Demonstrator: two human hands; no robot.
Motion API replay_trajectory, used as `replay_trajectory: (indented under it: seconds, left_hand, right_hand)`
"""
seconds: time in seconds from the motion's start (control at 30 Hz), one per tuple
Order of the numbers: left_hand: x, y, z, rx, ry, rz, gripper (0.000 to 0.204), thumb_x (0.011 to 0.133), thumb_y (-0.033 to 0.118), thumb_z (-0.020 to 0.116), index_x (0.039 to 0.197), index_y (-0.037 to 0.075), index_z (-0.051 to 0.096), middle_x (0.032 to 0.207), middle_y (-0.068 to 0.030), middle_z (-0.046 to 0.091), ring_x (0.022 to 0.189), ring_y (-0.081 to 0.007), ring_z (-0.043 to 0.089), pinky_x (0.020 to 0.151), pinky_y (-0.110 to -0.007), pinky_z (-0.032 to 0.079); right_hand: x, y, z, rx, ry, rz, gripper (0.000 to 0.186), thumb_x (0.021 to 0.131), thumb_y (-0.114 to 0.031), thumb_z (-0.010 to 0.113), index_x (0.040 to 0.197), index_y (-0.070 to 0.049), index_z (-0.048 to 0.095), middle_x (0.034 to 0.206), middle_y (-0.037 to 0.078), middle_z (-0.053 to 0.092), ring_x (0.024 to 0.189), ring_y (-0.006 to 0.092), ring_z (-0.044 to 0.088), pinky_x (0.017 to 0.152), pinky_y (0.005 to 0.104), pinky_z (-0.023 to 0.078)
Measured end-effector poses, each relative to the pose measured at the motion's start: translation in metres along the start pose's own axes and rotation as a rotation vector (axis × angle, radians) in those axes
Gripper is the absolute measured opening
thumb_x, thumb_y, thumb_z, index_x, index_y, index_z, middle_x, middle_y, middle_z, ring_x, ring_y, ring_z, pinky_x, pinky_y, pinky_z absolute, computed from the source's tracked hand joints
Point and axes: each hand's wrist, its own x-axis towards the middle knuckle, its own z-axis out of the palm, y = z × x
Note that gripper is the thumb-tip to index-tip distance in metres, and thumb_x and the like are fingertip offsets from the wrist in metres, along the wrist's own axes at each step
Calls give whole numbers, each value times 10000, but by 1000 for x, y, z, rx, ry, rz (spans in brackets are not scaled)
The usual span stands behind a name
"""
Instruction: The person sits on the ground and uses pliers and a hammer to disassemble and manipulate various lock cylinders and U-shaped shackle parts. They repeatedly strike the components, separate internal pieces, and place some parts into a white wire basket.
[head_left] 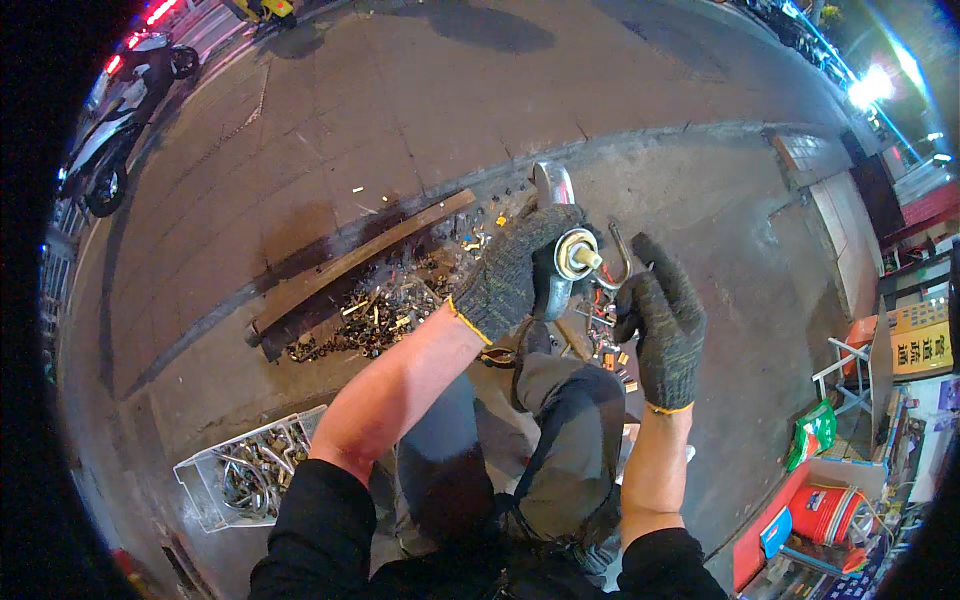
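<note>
Metal fitting, best held steady, my left hand clasping it; curved metal rod beside my right hand, fingers' pinch on it I cannot tell.

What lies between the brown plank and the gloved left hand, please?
In the head view, a scattered heap of small, mixed pieces lies between the plank and the left hand.

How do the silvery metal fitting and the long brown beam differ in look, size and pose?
The silvery fitting is held up in the left hand; the brown beam lies on the ground. The fitting is shiny and rounded; the beam is dull and straight. The fitting is much shorter than the beam.
</note>
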Motion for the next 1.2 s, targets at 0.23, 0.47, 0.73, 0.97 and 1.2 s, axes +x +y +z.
replay_trajectory:
  seconds: [0.23,0.47,0.73,0.97,1.2]
  left_hand:
    - [-46,-26,15,-139,1,167,241,960,283,647,1096,84,643,944,-98,708,793,-224,718,673,-366,629]
    - [-68,-34,-22,-18,104,271,259,1013,325,598,1127,96,639,1011,-41,686,896,-145,672,791,-306,583]
    - [-62,-28,-38,62,131,376,281,1022,297,587,1179,68,635,1061,-58,691,938,-160,677,833,-320,579]
    - [-63,-32,-33,23,203,324,286,1016,296,605,1185,67,633,1056,-60,695,951,-160,675,842,-316,576]
    - [-62,-32,-28,-183,107,283,260,1019,314,594,1145,90,631,995,-73,693,907,-187,687,796,-342,591]
  right_hand:
    - [-53,10,33,-117,-30,-340,464,940,-73,695,1382,-5,571,1214,104,677,1024,150,645,862,317,552]
    - [-46,40,71,-60,-200,-259,578,892,-2,717,1439,-28,530,1353,98,620,1171,183,618,977,340,535]
    - [-22,68,74,32,-224,-254,561,885,-7,718,1421,-31,556,1365,107,617,1207,207,602,995,360,527]
    - [-18,64,70,20,-239,-288,591,870,-7,729,1429,-20,538,1395,134,591,1240,221,583,1054,373,482]
    - [-24,57,73,146,-298,-234,610,859,-3,739,1432,-9,531,1422,118,575,1288,219,548,1087,377,451]
